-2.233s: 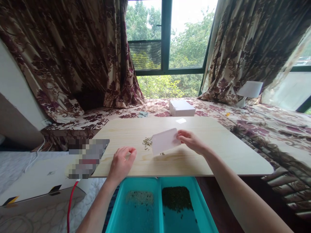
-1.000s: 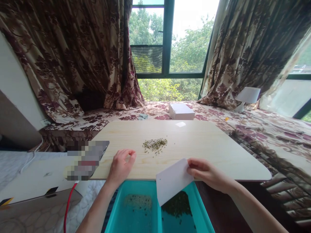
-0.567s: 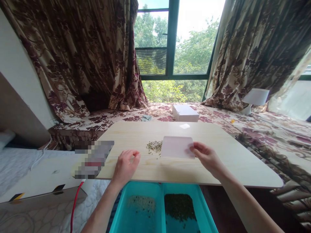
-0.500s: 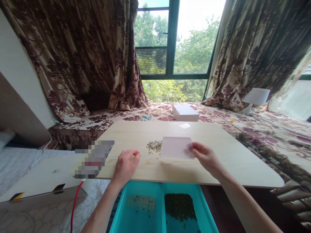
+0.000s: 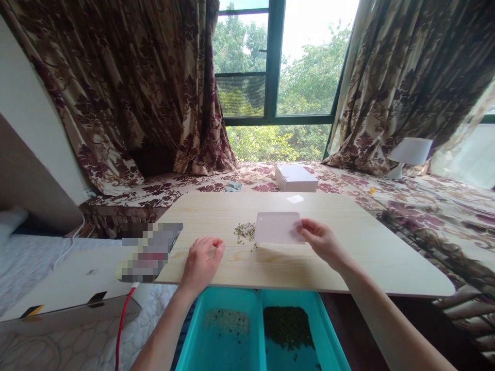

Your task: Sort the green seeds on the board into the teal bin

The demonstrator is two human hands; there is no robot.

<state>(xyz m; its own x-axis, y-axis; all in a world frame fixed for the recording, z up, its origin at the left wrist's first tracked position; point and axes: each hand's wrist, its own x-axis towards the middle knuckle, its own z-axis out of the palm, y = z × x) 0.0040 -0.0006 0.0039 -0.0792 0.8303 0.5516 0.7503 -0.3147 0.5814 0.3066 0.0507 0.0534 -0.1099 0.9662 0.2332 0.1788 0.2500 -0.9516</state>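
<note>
Between the fingertips and thumb of my right hand (image 5: pixel 319 239) is the right edge of a thin, pale translucent plastic sheet (image 5: pixel 276 228). Its left edge reaches a scatter of small greenish-brown seeds or beans (image 5: pixel 244 233) on the pale wooden tabletop (image 5: pixel 340 216); a few grains lie nearer the front. My left hand (image 5: pixel 203 262) rests on the table left of the grains, loosely closed with fingers curled in, and nothing shows in it. Below the table's near edge stands a turquoise two-part bin (image 5: pixel 260 335). Its right compartment holds many dark green grains (image 5: pixel 288 325), its left pale grains with dark specks (image 5: pixel 227 322).
A blurred-out device (image 5: pixel 154 252) with a red cable (image 5: pixel 122 319) lies at the table's left edge. A small white piece (image 5: pixel 295 199) is near the far edge. Behind stand a white box (image 5: pixel 296 178) and a lamp (image 5: pixel 410 151). At left is a carton (image 5: pixel 77 283).
My right hand has shifted the plastic sheet slightly away from me and to the left. My left hand has stayed in place.
</note>
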